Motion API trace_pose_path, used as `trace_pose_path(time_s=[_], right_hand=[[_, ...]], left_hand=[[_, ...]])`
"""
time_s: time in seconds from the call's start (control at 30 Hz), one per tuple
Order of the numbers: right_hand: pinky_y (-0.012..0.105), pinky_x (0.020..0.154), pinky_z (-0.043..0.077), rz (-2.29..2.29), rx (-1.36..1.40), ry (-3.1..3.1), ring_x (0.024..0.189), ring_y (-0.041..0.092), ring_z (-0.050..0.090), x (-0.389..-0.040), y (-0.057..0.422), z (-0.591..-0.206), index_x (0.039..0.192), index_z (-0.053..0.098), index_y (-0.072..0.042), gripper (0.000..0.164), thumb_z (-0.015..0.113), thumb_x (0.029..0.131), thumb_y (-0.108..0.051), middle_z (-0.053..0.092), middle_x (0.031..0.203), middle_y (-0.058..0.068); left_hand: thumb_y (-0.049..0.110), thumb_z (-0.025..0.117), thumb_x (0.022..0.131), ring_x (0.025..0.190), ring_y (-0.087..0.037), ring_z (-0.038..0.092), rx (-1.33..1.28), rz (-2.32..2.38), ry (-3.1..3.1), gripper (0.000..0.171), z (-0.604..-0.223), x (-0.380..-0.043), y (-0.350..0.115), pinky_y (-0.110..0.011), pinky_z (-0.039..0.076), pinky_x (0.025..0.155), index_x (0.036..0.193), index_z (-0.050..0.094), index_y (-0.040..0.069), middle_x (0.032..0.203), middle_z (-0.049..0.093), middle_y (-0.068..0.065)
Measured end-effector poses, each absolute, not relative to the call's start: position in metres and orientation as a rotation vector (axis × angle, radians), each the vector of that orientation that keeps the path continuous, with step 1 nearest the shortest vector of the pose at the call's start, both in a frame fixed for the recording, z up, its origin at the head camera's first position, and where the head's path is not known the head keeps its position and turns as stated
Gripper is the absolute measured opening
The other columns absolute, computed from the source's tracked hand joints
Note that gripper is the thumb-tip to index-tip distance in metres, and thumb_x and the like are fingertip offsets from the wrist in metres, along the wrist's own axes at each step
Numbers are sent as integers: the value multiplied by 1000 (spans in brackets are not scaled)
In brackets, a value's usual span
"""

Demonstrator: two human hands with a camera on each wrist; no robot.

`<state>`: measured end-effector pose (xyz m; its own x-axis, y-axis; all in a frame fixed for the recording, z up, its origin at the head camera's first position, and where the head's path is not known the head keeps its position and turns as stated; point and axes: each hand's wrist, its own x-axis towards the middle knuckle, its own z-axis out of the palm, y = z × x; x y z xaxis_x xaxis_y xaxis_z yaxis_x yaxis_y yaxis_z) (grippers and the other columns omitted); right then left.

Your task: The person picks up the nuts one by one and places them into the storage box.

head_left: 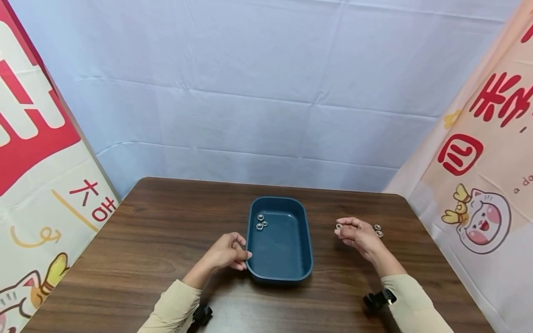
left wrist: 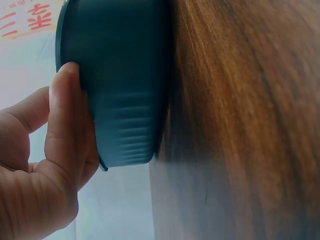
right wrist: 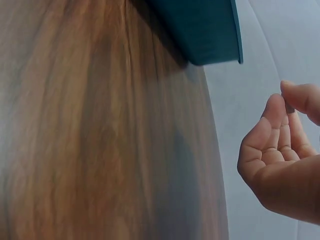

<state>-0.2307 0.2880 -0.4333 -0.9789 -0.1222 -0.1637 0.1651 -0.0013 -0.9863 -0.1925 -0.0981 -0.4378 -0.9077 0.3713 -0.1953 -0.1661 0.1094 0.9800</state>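
A dark blue rectangular tray (head_left: 276,273) stands on the wooden table, and three metal nuts (head_left: 260,226) lie inside it near its left wall. My left hand (head_left: 228,252) pinches the tray's left rim, thumb over the inside and fingers along the outer wall (left wrist: 120,90). To the right of the tray, my right hand (head_left: 357,236) holds one metal nut (head_left: 339,226) between thumb and fingertips. The right wrist view shows this nut (right wrist: 289,108) edge-on, mostly hidden by the fingers, with the hand raised off the table.
Two more nuts (head_left: 378,231) lie on the table (head_left: 175,208) just beyond my right hand. A pale cloth backdrop (head_left: 250,115) hangs behind the table, and printed banners (head_left: 470,194) flank both sides.
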Motion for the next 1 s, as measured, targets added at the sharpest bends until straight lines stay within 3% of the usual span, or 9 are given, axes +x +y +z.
trace_pose_path(time_s=[0.57, 0.73, 0.87, 1.0], right_hand=[[25, 63, 51, -2015, -109, 1975, 75, 14, 62, -247, 251, -410, 91, 66, -9, 19, 62, 81, 7, 65, 85, 6], [29, 69, 54, -1947, -109, 1990, 76, 17, 63, -246, 241, -401, 100, 63, 3, 20, 63, 81, 8, 63, 86, 8], [36, 77, 54, -1897, -122, 2009, 80, 19, 64, -245, 231, -396, 109, 56, 14, 32, 66, 80, 6, 63, 89, 10], [42, 81, 52, -1837, -127, 2064, 80, 19, 64, -248, 221, -392, 110, 53, 18, 35, 66, 80, 6, 63, 89, 12]], left_hand=[[-10, 62, 76, 46, -18, 58, 229, 1892, 2022, 28, -438, -192, -93, -27, 53, 43, 95, 41, -7, 64, 54, -12], [-10, 62, 76, 46, -18, 58, 222, 1890, 2018, 28, -439, -192, -93, -26, 52, 43, 95, 41, -7, 63, 53, -12], [-10, 62, 76, 46, -18, 58, 218, 1893, 2010, 29, -439, -191, -94, -26, 52, 43, 95, 41, -7, 63, 52, -11], [-10, 62, 76, 46, -17, 58, 215, 1891, 2005, 30, -438, -190, -94, -26, 52, 43, 96, 40, -8, 64, 53, -11]])
